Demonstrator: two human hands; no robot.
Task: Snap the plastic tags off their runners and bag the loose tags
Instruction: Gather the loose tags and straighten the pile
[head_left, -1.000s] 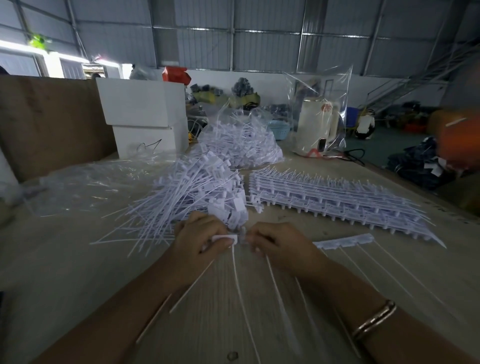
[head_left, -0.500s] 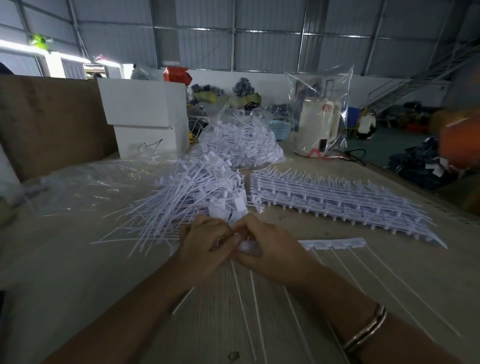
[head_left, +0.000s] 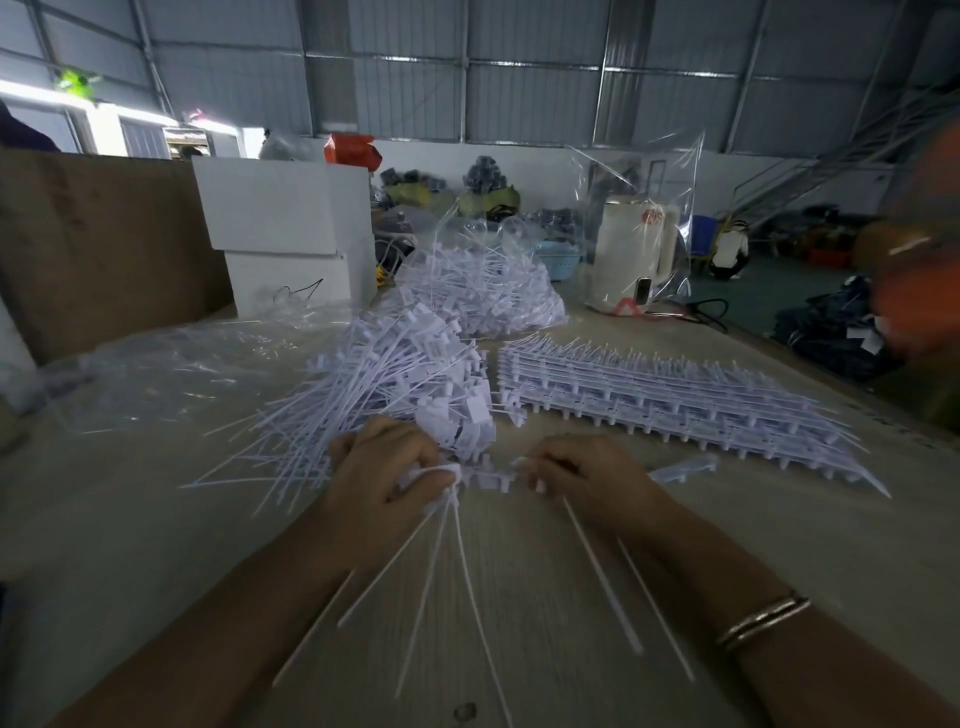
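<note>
Head view: left hand (head_left: 387, 470) has fingers curled around a small bunch of loose tags (head_left: 447, 475), their thin tails fanning down toward the camera over the table (head_left: 156, 519); right hand (head_left: 587, 475) grips a runner strip (head_left: 680, 466) that sticks out on both sides of it, with a couple of tag tails hanging from it, hands close but apart. Just behind the left hand sits a heap of loose tags (head_left: 384, 384), right of it a flat stack of uncut runners (head_left: 665, 389), farther back a clear bag of tags (head_left: 483, 291) near white boxes (head_left: 280, 228), and an empty clear bag (head_left: 166, 364) lies at left.
</note>
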